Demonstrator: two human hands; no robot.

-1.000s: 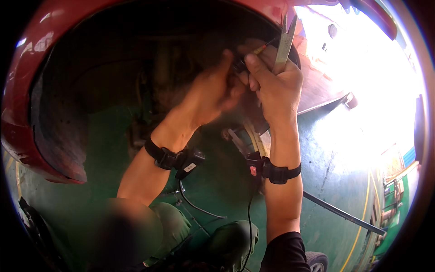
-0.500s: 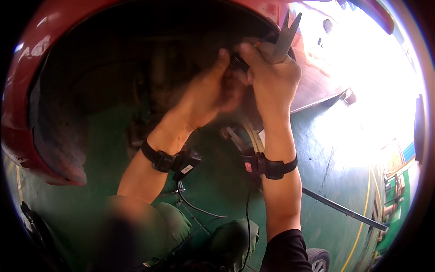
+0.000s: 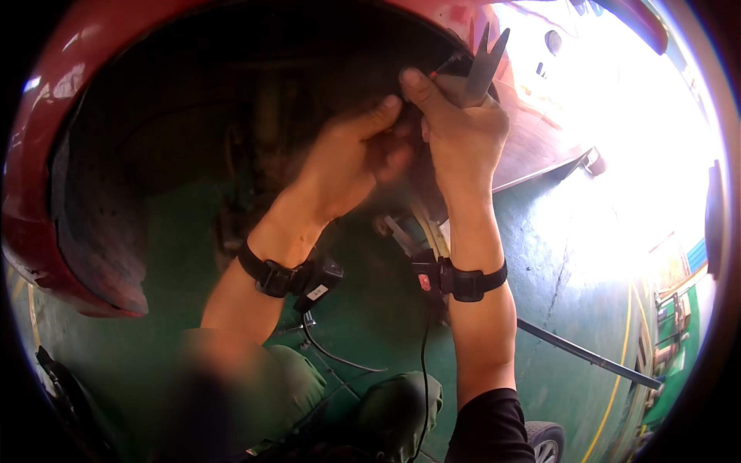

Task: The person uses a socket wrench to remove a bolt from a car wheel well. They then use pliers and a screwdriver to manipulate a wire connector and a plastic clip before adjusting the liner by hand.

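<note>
Under a red wheel arch (image 3: 46, 162), my two hands work close together in the shadow. My right hand (image 3: 463, 135) is closed round a flat, grey forked metal tool (image 3: 484, 69), whose two prongs point up past the arch edge. A small orange-red spot shows beside its thumb. Just left of it, my left hand (image 3: 351, 150) has its fingers curled and its thumb reaching toward the right hand. The left fingertips are dark and blurred, so whatever they pinch, if anything, is hidden.
Each wrist wears a strapped black device (image 3: 320, 282) with a cable. Below lie the green floor (image 3: 556, 309), a long dark bar (image 3: 587, 351) to the right and a wheel (image 3: 545, 441) at the lower edge. Inside the arch, suspension parts (image 3: 266, 139) are dim.
My left thumb has come down and a little right, and the left fingers have shifted. My right hand and the forked tool have moved slightly left.
</note>
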